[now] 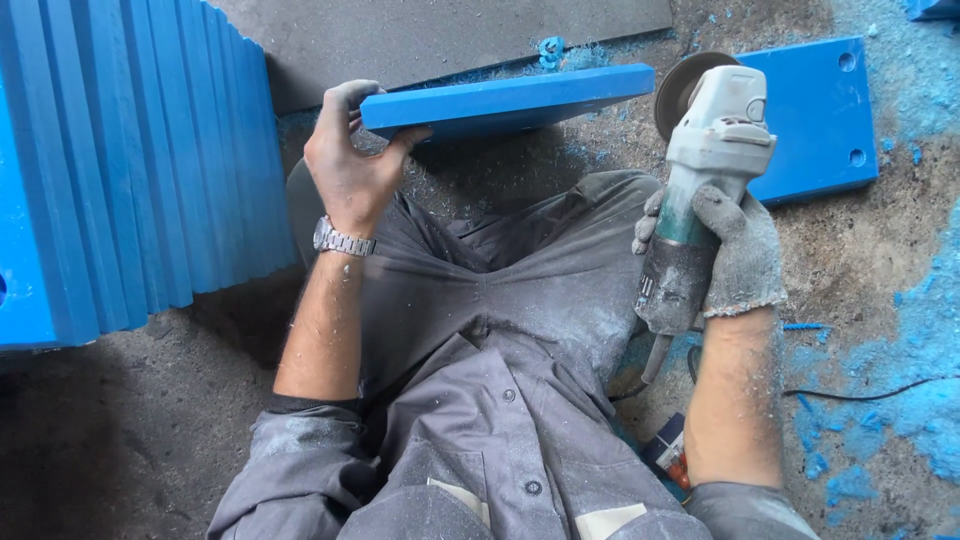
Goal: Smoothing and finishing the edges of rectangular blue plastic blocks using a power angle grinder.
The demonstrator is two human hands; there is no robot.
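Observation:
My left hand (350, 160), bare with a metal wristwatch, grips the left end of a thick blue plastic slab (505, 100) held level above my knees. My right hand (725, 255), in a grey knit glove, is closed around the body of an angle grinder (705, 170). The grinder's disc (682, 85) sits just right of the slab's right end, apart from it as far as I can tell. I sit on the floor in dusty grey work clothes.
A row of blue slabs (120, 170) stands on edge at the left. Another blue plate with holes (815, 115) lies flat at the upper right. A dark grey sheet (450, 35) lies beyond. Blue shavings (915, 360) and a black cable (860, 395) cover the floor at right.

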